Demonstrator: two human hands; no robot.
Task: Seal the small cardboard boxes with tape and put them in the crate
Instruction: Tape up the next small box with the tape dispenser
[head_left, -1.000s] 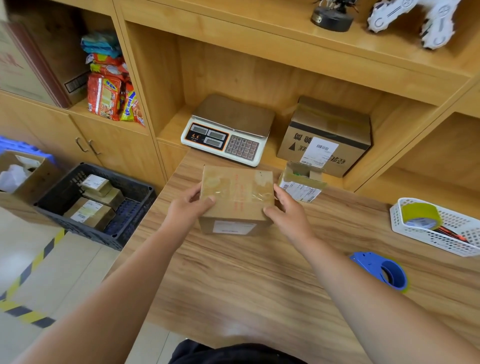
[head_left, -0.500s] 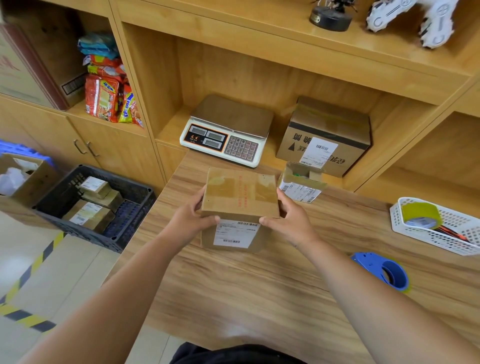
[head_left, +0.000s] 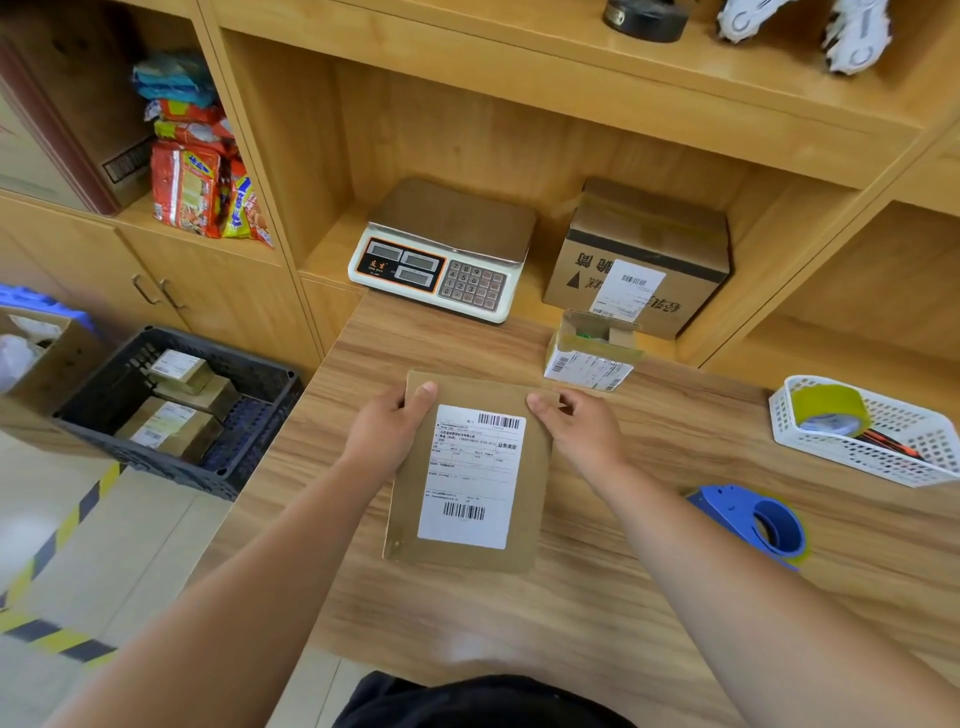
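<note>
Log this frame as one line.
left hand grips cardboard box left edge | right hand grips right edge | label faces camera | tape dispenser untouched on table | crate holds boxes

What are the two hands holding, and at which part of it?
Both hold the cardboard box: the left hand grips its far left corner, the right hand its far right corner, thumbs on top.

Bare forearms (head_left: 291, 545) here, left hand (head_left: 387, 436) and right hand (head_left: 582, 434) bare too, black clothing (head_left: 483, 701) at the bottom edge.
</note>
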